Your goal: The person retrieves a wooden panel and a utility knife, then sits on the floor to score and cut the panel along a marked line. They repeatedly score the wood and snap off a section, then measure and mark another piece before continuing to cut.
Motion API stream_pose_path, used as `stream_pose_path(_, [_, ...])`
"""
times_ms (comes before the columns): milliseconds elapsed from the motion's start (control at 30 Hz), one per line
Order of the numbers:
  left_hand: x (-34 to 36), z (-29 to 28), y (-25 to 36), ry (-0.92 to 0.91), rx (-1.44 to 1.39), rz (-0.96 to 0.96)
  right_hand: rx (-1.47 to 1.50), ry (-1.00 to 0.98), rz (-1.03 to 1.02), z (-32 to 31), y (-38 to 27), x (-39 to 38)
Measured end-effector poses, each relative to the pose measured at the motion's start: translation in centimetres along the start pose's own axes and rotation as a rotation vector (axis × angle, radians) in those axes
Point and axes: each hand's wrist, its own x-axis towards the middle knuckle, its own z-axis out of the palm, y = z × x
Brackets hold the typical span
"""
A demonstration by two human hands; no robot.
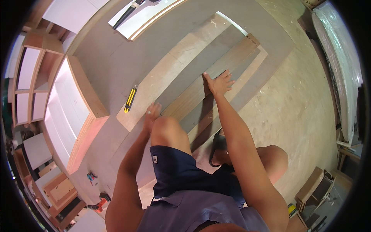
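Note:
My right hand (221,82) lies with fingers spread on a long brown wood strip (193,91), near its far half. My left hand (154,111) is smeared by motion beside my raised knee, at the near end of a wider pale wood strip (174,62); its fingers are not clear. A yellow and black utility knife (130,99) rests along the left edge of that pale strip, out of my hands. To the right runs a narrower pale strip (241,79). The strips lie on a large grey-brown sheet (116,62).
At the left stands a white-panelled wooden frame (87,89), with a shelf unit (34,73) behind. A white board (148,19) carries a black tool at the top. Plastic-wrapped panels (338,69) lean at the right. A red cordless drill (98,204) lies at the lower left.

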Motion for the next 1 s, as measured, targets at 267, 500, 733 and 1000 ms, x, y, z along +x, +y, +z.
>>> stream_pose_path(267, [0.3, 3.7, 7.0, 0.234, 0.04, -0.088, -0.11, -0.015, 0.042, 0.3, -0.4, 0.4])
stream_pose_path(500, [-4.2, 5.7, 4.9, 0.269, 0.146, -0.136, 0.098, 0.064, -0.179, 1.7, 1.3, -1.3])
stream_pose_path(733, [-5.7, 5.2, 6.6, 0.161, 0.17, -0.296, 0.06, 0.034, -0.224, 1.4, 4.5, 1.6])
stream_pose_path(1000, [-5.1, 4.3, 7.2, 0.176, 0.194, -0.311, -0.031, 0.023, -0.2, 1.5, 4.8, 2.5])
